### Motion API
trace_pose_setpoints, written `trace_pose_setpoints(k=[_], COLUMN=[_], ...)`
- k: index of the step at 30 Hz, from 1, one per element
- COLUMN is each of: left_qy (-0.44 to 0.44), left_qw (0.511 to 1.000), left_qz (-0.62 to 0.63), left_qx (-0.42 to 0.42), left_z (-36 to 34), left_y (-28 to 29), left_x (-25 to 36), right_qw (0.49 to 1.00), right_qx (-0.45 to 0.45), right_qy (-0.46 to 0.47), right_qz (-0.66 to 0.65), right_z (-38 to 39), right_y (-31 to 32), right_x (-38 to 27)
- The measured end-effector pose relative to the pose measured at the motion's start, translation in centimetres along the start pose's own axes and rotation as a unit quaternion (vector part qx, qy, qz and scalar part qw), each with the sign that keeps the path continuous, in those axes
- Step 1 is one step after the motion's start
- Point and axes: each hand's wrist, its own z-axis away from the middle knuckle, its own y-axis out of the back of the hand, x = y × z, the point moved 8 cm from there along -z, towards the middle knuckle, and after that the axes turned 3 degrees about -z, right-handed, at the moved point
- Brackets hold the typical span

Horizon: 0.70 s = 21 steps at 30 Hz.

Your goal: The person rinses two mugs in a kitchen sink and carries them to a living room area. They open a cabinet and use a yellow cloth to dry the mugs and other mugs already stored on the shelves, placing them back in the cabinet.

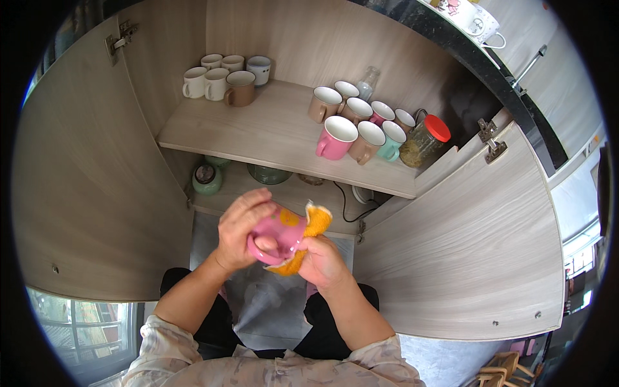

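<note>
Two bare hands are meeting in front of an open wooden cupboard, both closed on the same pink mug (pixel 278 233). The left hand (pixel 242 227) is wrapping its fingers over the mug's top and side, its grip clamped on the mug, with the thumb lying at the rim. The right hand (pixel 322 261) is clamped on an orange cloth (pixel 316 222), pressing it against the mug's far side and underside; the cloth is sticking out above and below that grip. The mug is lying tilted between the two hands, its mouth turned toward the person.

Beyond the hands, the cupboard shelf (pixel 258 132) is carrying a cluster of white and brown cups (pixel 222 80) up and to the left, and a group of pink, tan and teal mugs (pixel 358 129) up and to the right. Just right of that group a glass jar with a red lid (pixel 425 140) is standing. Below the shelf, a small green pot (pixel 207 178) is sitting just above the left hand. Both cupboard doors (pixel 471 258) are standing open on either side of the hands.
</note>
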Motion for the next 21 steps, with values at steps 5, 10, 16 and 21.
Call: trace_pose_setpoints(k=[5,10,16,21], left_qy=[0.034,0.117,0.386,0.622], left_qw=[0.996,0.983,0.855,0.653], left_qz=[0.088,0.14,0.224,0.345], left_qx=[-0.007,-0.031,-0.265,-0.26], left_z=[0.5,0.3,4.3,11.0], left_y=[-0.2,0.3,-4.6,-8.7], left_x=[0.8,-1.4,-6.4,-10.4], right_qw=[0.996,0.816,0.59,0.088], right_qx=[-0.018,-0.12,0.061,-0.332], right_qy=[-0.032,0.057,-0.071,-0.038], right_qz=[0.087,0.562,0.802,0.938], right_z=[-0.9,-2.7,-3.9,-0.1], right_y=[-0.4,-4.7,-2.4,-1.4], right_x=[1.6,0.9,3.6,6.6])
